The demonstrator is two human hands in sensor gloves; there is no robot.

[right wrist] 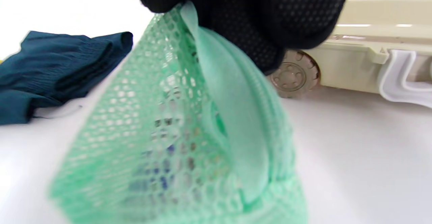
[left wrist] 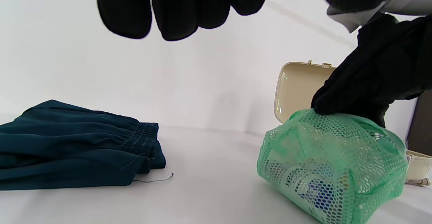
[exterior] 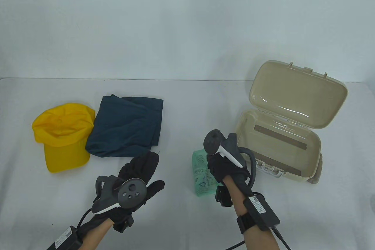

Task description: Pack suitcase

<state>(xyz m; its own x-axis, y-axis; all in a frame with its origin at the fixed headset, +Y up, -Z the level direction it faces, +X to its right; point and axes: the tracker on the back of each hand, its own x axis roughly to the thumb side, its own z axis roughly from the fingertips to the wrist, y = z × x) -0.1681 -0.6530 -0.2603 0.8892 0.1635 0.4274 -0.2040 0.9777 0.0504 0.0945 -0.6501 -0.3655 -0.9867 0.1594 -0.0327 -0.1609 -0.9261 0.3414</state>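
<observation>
Right hand (exterior: 224, 166) grips mesh pouch (exterior: 200, 173); left hand (exterior: 137, 173) hovers flat.

We see a white table (exterior: 181, 223) carrying a yellow cap (exterior: 63, 135) at the left, folded dark blue shorts (exterior: 126, 127) touching it, a green mesh pouch (exterior: 200, 173) near the middle, and an open beige suitcase (exterior: 281, 138) at right.

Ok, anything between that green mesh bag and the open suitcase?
Nothing visible. The right hand grips the mesh bag just left of the suitcase, whose lid stands open. Only bare table lies between them; the cap and blue garment sit further left.
</observation>
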